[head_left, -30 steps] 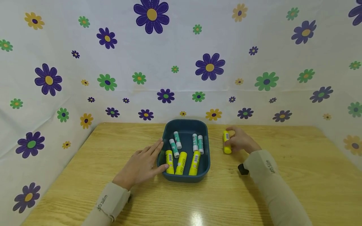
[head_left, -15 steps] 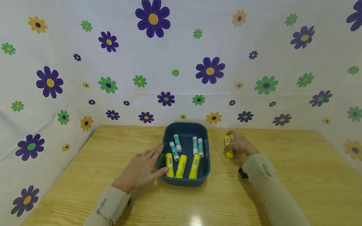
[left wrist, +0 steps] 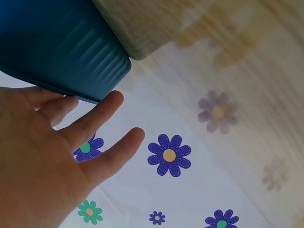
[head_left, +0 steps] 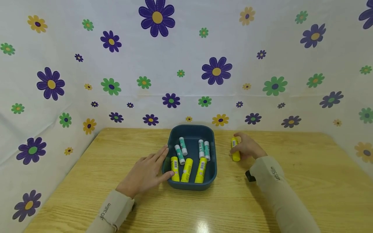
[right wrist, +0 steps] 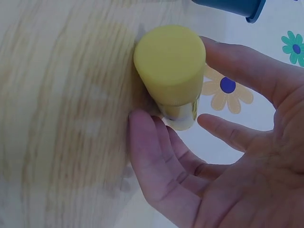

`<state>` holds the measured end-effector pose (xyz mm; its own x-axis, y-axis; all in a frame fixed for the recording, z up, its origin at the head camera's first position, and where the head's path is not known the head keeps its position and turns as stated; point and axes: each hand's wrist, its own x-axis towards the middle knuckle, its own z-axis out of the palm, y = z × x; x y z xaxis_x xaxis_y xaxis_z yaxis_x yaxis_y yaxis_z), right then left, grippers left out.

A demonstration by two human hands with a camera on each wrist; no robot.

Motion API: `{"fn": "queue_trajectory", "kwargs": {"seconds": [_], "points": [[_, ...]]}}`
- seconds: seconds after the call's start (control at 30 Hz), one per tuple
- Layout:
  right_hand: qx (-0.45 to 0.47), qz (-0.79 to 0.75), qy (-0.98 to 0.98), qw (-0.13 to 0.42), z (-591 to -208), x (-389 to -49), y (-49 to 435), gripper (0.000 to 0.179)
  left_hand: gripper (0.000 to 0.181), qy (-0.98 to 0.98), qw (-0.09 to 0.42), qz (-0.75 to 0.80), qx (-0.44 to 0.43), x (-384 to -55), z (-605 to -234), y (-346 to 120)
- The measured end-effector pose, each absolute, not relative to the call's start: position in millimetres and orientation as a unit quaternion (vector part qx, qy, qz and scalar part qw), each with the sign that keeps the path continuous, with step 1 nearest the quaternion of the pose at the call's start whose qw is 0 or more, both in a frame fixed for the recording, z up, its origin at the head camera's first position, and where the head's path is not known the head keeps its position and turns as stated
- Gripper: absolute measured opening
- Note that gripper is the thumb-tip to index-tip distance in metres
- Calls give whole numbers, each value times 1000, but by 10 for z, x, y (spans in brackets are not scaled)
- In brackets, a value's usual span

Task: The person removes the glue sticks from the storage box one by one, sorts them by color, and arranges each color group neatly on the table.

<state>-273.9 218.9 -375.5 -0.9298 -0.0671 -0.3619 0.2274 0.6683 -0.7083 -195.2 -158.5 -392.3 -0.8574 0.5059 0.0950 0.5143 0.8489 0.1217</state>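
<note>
A dark blue tray [head_left: 191, 185] stands on the table. In its near part lie three yellow glue sticks [head_left: 186, 170]. Behind them are several smaller white-and-green glue sticks [head_left: 201, 149], in a left and a right pair. My left hand [head_left: 145, 173] rests along the tray's left side, fingers straight, thumb reaching over the rim; whether the thumb touches the nearest stick, I cannot tell. Right of the tray, my right hand [head_left: 247, 146] holds another yellow glue stick [head_left: 234, 153] lying at the table, its thumb and curled fingers around it in the right wrist view [right wrist: 168, 59].
The wooden table [head_left: 291, 168] ends at a white flower-printed cloth [head_left: 186, 51] hanging behind and at the sides. A small black object [head_left: 250, 176] shows under the right sleeve's cuff.
The head view has tilted slightly. Both hands and the tray stay nearly in place; the yellow glue stick in the right hand sits a touch further right.
</note>
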Motion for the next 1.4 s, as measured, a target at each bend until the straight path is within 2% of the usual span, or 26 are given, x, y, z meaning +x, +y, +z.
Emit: {"fn": "queue_trajectory", "kwargs": {"seconds": [1.1, 1.4], "points": [[46, -404, 896, 178, -3770, -2772, 2174, 75, 87, -960, 33, -72, -268, -1956, -3928, -1593], [36, -419, 888, 187, -3642, -2792, 2197, 79, 88, -961, 28, -73, -266, -1953, -3920, -1591]]}}
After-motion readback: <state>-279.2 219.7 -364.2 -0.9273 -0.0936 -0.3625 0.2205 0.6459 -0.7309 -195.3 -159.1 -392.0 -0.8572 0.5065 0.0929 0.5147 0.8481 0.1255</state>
